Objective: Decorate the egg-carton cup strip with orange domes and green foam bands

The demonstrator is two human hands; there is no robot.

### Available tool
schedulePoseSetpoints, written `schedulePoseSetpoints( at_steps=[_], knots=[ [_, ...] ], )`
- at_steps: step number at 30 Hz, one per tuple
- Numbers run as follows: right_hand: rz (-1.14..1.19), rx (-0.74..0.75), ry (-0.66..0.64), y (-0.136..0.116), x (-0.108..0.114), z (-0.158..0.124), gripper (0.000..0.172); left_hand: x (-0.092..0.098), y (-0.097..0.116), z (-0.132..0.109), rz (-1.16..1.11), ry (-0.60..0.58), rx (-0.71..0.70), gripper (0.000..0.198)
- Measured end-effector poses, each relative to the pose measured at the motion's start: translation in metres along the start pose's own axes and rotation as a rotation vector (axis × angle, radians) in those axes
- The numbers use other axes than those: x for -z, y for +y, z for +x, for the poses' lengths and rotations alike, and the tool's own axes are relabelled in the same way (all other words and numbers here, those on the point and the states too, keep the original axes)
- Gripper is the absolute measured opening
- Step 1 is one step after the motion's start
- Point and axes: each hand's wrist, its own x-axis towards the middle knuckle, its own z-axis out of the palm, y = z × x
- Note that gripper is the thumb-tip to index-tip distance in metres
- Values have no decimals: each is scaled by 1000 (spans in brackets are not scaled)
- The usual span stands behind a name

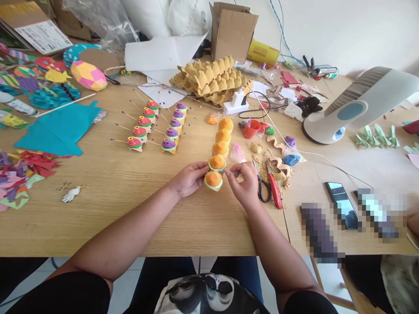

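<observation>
A strip of egg carton cups (221, 149) stands in front of me, each cup topped with an orange dome. The two nearest domes have light green bands around their bases. My left hand (191, 179) is closed on the strip's left side near the front, thumb and fingers pinching its edge. From the right, my right hand (244, 181) pinches a thin blue stick-like tool (227, 171), its tip at the green band between the two nearest cups. Left of the strip stand a red-and-green decorated carton strip (143, 122) and a purple one (174, 126), both with pins sticking out.
Black-handled scissors (263, 189) and a red utility knife (275, 189) lie beside my right hand among carton scraps. Behind are a red cup (251, 129), a white power strip (236, 104) and stacked egg trays (209, 80). A white fan (353, 104) and phones (342, 205) are on the right.
</observation>
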Motion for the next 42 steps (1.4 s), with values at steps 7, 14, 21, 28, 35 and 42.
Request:
schedulePoseSetpoints(
  at_steps=[7, 14, 21, 28, 35, 42],
  knots=[
    [-11, -4, -1, 2, 0, 0, 18, 0, 2, -1, 13, -13, 1, 28],
    [-11, -26, -23, 5, -2, 0, 18, 0, 2, -3, 15, -38, 14, 31],
    [37, 28, 13, 2, 1, 0, 21, -2, 3, -2, -19, -7, 15, 32],
    [-21, 23, -19, 3, -2, 0, 17, 1, 0, -2, 23, -22, 0, 26],
    [20, 56, -11, 0, 1, 0, 14, 1, -1, 0, 68, 41, -49, 30],
    [-14, 105, -31, 3, 0, 0, 9, 4, -3, 3, 180, 78, -130, 35]
  ],
)
